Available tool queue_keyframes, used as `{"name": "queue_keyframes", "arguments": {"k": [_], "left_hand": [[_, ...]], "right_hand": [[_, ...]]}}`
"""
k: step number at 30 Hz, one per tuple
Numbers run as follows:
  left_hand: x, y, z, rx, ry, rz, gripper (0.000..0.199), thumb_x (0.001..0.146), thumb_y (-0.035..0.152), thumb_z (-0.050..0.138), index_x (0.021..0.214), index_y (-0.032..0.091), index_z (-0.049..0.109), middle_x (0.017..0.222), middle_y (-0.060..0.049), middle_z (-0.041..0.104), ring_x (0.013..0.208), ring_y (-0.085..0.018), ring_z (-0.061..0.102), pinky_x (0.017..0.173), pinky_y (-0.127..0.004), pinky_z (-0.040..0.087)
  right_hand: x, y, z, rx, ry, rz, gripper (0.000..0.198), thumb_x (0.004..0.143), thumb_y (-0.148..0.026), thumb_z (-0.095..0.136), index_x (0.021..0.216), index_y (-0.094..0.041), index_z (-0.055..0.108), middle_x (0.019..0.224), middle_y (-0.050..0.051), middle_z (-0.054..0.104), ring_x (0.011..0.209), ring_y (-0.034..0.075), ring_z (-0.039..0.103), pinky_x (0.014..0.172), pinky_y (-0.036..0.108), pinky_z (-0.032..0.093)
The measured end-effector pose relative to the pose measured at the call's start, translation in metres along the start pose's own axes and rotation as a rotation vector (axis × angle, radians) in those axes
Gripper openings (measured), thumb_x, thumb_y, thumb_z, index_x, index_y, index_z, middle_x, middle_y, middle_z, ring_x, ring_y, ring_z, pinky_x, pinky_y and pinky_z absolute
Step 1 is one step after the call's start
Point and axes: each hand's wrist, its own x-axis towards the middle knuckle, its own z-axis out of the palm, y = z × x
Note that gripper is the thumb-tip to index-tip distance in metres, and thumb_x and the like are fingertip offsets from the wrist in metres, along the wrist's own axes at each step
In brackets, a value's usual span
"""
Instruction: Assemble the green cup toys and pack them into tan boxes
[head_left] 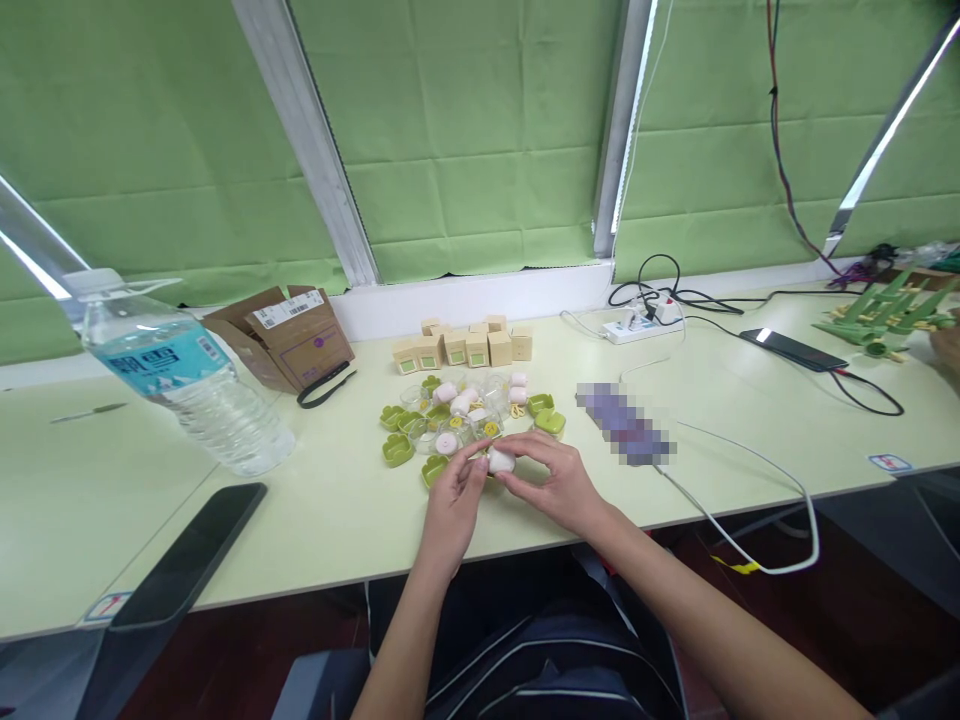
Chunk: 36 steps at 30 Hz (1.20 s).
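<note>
Close to the table's front edge, my left hand (457, 495) and my right hand (556, 480) meet around a small white rounded piece (501, 460). The fingers of both are closed on it, and they hide part of it. Just beyond the fingertips lies a loose cluster of parts: green flower-shaped cups (397, 450), clear plastic pieces (491, 395), pale pink-white rolls (446, 442) and small yellow pieces (517, 410). A green lidded piece (550, 423) sits beside my right hand. One green cup (433, 470) is next to my left fingers.
Small cardboard boxes (472, 346) stand behind the cluster. To the left are an open carton (289, 345), a large water bottle (187, 375) and a black phone (191, 550). A power strip (641, 325), cables and another phone (795, 350) lie right. Green parts (889, 315) are at far right.
</note>
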Motion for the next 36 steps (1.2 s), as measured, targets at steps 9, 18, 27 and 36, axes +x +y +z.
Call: {"name": "queue_keyframes", "arguments": {"k": [9, 18, 27, 36], "left_hand": [[-0.001, -0.004, -0.002, 0.047, 0.012, 0.028, 0.048, 0.093, 0.053, 0.061, 0.128, 0.021, 0.067, 0.133, -0.01, 0.069, 0.123, -0.027, 0.064, 0.106, -0.039, 0.05], [-0.001, -0.005, -0.005, 0.069, -0.044, 0.028, 0.053, 0.091, 0.053, 0.063, 0.132, 0.019, 0.066, 0.139, -0.012, 0.065, 0.134, -0.028, 0.058, 0.114, -0.044, 0.044], [0.001, -0.016, -0.004, 0.204, 0.01, 0.115, 0.049, 0.096, 0.052, 0.053, 0.129, 0.019, 0.068, 0.135, -0.012, 0.068, 0.132, -0.028, 0.059, 0.116, -0.046, 0.042], [-0.001, -0.012, 0.002, 0.283, 0.031, 0.152, 0.048, 0.1, 0.05, 0.043, 0.125, 0.017, 0.068, 0.131, -0.013, 0.07, 0.125, -0.027, 0.063, 0.111, -0.044, 0.046]], "right_hand": [[0.001, -0.003, 0.002, -0.05, -0.003, -0.045, 0.034, 0.088, -0.021, 0.07, 0.121, -0.028, 0.07, 0.113, 0.006, 0.075, 0.105, 0.021, 0.069, 0.095, 0.039, 0.055], [-0.002, 0.004, 0.003, -0.085, 0.012, -0.051, 0.034, 0.083, -0.019, 0.072, 0.117, -0.025, 0.073, 0.106, 0.007, 0.07, 0.099, 0.02, 0.069, 0.09, 0.034, 0.058], [-0.005, 0.002, 0.002, -0.166, -0.07, -0.057, 0.039, 0.09, -0.025, 0.071, 0.129, -0.024, 0.066, 0.111, 0.009, 0.066, 0.105, 0.022, 0.064, 0.093, 0.039, 0.057], [-0.004, 0.001, 0.009, -0.181, -0.012, -0.148, 0.036, 0.087, -0.019, 0.07, 0.122, -0.023, 0.069, 0.105, 0.009, 0.067, 0.097, 0.021, 0.066, 0.085, 0.035, 0.059]]}}
